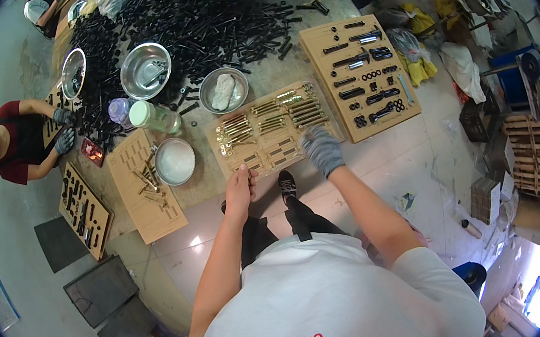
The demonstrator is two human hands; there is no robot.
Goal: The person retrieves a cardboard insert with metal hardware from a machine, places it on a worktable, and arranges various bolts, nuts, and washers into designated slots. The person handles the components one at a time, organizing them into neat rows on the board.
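A cardboard board (218, 149) holding rows of brass-coloured bolts and small parts lies at the table's front edge, a shiny clear film seemingly over it. My bare left hand (241, 189) is at its front edge, thumb up and fingers curled; what they hold, if anything, is too small to make out. At the board's right front corner is my right hand (324, 151) in a grey glove, its fingers blurred and partly turned from view. Brass bolts (292, 115) fill the far right slots, while several near slots hold no bolts.
To the right stands a thick board of black bolts and rings (374, 131). Leftward lie another cardboard board (140, 216) with loose brass bolts and a metal bowl (175, 160). Black bolts (197, 28) heap behind. A co-worker (14, 144) with gloved hands works at left.
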